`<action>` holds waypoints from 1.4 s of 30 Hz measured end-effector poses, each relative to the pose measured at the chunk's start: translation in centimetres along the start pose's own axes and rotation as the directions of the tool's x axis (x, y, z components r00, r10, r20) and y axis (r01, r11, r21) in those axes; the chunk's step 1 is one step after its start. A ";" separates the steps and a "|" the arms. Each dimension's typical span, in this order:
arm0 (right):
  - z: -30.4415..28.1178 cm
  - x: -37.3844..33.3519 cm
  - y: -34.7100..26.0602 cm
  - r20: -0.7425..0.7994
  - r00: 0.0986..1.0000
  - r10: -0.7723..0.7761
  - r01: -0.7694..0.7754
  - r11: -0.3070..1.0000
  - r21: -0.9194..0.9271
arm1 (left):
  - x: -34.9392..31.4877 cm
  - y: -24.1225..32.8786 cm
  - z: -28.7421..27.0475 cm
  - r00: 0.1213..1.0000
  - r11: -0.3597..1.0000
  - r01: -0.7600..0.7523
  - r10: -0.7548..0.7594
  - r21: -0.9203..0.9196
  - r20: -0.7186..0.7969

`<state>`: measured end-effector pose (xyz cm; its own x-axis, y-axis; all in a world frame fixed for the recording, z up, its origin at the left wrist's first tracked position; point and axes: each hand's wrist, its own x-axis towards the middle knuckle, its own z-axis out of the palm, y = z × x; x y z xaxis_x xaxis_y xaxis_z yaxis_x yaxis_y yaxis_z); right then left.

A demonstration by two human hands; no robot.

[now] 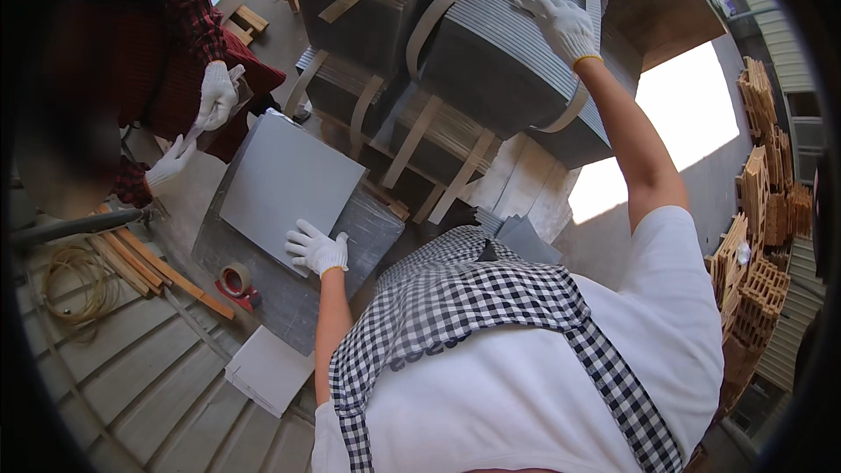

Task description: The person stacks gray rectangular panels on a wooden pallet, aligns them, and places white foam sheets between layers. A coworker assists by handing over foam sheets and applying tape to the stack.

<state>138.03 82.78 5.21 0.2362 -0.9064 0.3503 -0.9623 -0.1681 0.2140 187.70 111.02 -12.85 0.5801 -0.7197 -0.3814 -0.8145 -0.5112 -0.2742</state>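
Observation:
My left hand (317, 250), in a white knit glove, rests with spread fingers on the near edge of a stack of smooth grey sheets (289, 188). That stack lies on a scuffed dark grey board (285, 307). Out to the far right, my right hand (565, 26), gloved the same way, reaches over a tall pile of thin grey sheets (499, 44). Its fingers are extended along the pile's ridged edges, and nothing shows in its grasp. Pale straps (422, 17) run around this pile. A red tape dispenser (238, 285) sits on the board left of my left hand.
Across the board, a co-worker in a red checked sleeve (194, 26) has both white-gloved hands (215, 101) close together. More strapped stacks (355, 92) stand at the back. Wooden strips (166, 267), coiled strapping (79, 285) and white paper sheets (270, 370) lie left. Wooden pallets (753, 236) stand far right.

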 end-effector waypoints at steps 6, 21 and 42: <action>2.4 -6.8 -4.5 0.023 0.973 0.229 -0.228 0.946 0.229 | -0.1 -1.0 0.7 0.997 0.997 -0.074 0.075 0.033 -0.027; 5.0 -39.2 -29.8 0.888 0.366 -0.277 -0.521 0.730 0.442 | 1.7 -4.9 -0.4 0.925 0.911 -0.363 0.377 0.198 -0.042; -0.1 -33.4 -26.9 0.705 0.671 0.230 -0.716 0.450 0.534 | 2.9 -5.2 -2.7 0.825 0.821 -0.561 0.565 0.105 -0.014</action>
<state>156.06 117.66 -12.14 -0.1577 -0.9200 -0.3589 -0.6745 0.3658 -0.6413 193.60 110.28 -10.14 0.0185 -0.8894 -0.4568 -0.9940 0.0327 -0.1040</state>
